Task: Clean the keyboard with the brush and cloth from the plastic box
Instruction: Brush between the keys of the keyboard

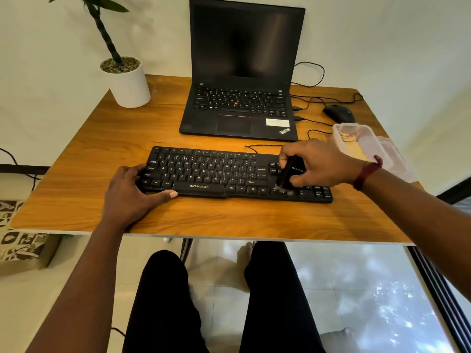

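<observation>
The right hand [318, 164], with a dark red band [368, 173] on its wrist, pinches one black brush [288, 173] between thumb and fingers. The brush's pale bristles touch the keys beside the arrow cluster. White lettering on the brush is too small to read. Under this hand lies one black keyboard [211, 174], with "ZEBRONICS" printed on its space bar. The left hand [130, 194] holds the keyboard's far end, fingers curled over the edge and thumb along the front. Just behind the right wrist sits one clear plastic box [367, 141], open, its contents unclear. Beyond the box is one black mouse [339, 113]. Ahead of both hands stands one open laptop [239, 108] marked "ThinkPad", its screen dark. One potted plant [130, 82] stands beyond the left hand. Everything rests on a wooden desk [76, 174].
</observation>
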